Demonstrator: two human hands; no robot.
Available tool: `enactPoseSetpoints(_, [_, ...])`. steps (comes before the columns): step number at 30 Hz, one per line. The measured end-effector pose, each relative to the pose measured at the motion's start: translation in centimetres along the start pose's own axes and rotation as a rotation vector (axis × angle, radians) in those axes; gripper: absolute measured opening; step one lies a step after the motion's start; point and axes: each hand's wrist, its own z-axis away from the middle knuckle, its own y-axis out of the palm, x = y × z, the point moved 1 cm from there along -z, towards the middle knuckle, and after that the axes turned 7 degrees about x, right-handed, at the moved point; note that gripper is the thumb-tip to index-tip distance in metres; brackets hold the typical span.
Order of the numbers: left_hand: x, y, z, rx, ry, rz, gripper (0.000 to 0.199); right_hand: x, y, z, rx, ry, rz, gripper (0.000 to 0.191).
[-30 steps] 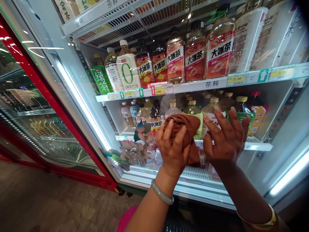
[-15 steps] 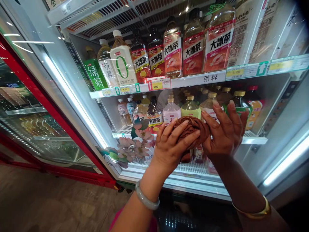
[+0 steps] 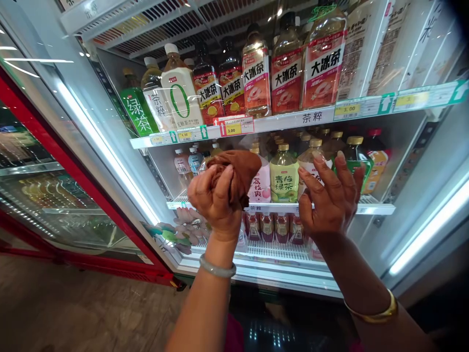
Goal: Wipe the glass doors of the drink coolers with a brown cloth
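Note:
A bunched brown cloth is gripped in my left hand, its fingers curled into the folds and one flap spread to the right. Cloth and hand are in front of the drinks cooler, before its middle shelf. My right hand is raised on the right with fingers spread and holds nothing. It appears to rest against the cooler's clear front. Behind the hands stand a bottle with a light green label and a pink-labelled bottle.
Iced tea bottles line the upper shelf, above price tags. Small dark bottles stand below. Flower decals show at lower left. A red frame slants along the left, above the brown floor.
My left hand has moved left with the cloth, away from my right hand, uncovering the green-labelled bottle. My right hand keeps nearly the same place. The view has shifted slightly.

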Motion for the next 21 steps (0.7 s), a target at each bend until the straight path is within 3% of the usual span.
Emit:
enactPoseSetpoints(4, [-2.2,1.4,3.1,0.051,-0.021,0.075,0.044,-0.1,0.0,0.1,0.009,-0.002,0.006,0.06])
enactPoseSetpoints(10, [-6.1,0.6,6.8,0.258,0.064,0.202,0.041,0.0,0.1,0.2,0.001,-0.004,-0.006,0.056])
enactPoseSetpoints(14, [-5.2,0.0,5.4,0.338,0.109,0.202,0.032,0.1,0.2,0.2,-0.015,0.007,-0.011,0.056])
enactPoseSetpoints(18, [-3.3,-0.1,2.4,0.241,-0.032,0.102,0.044,0.2,0.1,0.1,-0.007,0.025,-0.013,0.056])
enactPoseSetpoints(21, [-4.1,0.3,2.4,0.198,-0.097,0.086,0.049,0.1,0.0,0.1,-0.003,0.023,-0.016,0.054])
